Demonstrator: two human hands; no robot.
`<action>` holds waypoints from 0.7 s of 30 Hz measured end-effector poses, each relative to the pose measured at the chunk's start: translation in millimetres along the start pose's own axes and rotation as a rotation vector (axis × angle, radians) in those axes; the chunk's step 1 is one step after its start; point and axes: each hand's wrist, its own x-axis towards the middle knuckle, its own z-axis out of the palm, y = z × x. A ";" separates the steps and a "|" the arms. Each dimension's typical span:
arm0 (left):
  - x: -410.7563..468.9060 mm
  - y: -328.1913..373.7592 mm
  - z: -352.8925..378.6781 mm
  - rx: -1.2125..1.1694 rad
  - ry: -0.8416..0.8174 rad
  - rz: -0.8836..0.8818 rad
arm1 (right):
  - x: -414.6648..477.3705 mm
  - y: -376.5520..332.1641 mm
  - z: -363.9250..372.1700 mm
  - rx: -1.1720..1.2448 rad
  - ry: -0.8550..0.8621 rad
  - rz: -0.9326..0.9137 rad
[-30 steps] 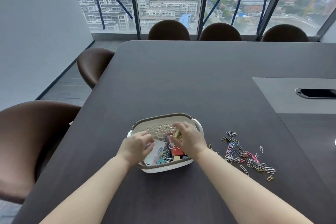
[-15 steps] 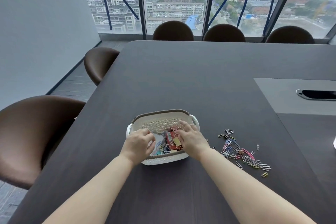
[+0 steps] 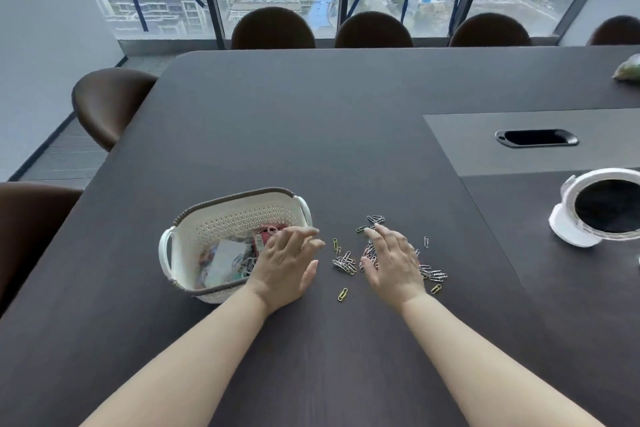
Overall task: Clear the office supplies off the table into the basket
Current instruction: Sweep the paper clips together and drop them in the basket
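Note:
A white perforated basket (image 3: pixel 221 215) with a brown rim stands on the dark table, holding clips, a red item and white paper. To its right lies a scatter of coloured paper clips (image 3: pixel 344 262). My left hand (image 3: pixel 285 265) hovers over the basket's right edge, fingers spread, holding nothing. My right hand (image 3: pixel 393 262) lies flat over the clip pile, fingers apart, hiding part of it. One yellow clip (image 3: pixel 343 294) lies alone nearer to me.
A white round device with a black disc (image 3: pixel 599 208) stands at the right edge. A grey inset panel with a cable slot (image 3: pixel 536 138) lies beyond it. A green object (image 3: pixel 628 69) sits far right. Brown chairs (image 3: pixel 107 102) line the left and far sides.
Both hands have left the basket's inside and moved right; the right hand now covers the clip pile. The view has shifted right, bringing the white device into sight.

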 end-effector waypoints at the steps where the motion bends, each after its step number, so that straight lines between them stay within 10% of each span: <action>1: 4.7 11.3 10.3 -0.019 -0.034 0.038 | -5.8 14.4 -1.6 -0.014 -0.024 0.050; 11: 0.8 52.9 112.8 0.037 -0.756 -0.118 | -59.3 123.8 11.5 -0.250 -0.391 0.376; 21: 41.0 39.0 148.2 0.026 -0.790 -0.272 | -13.1 141.3 28.1 -0.231 -0.417 0.259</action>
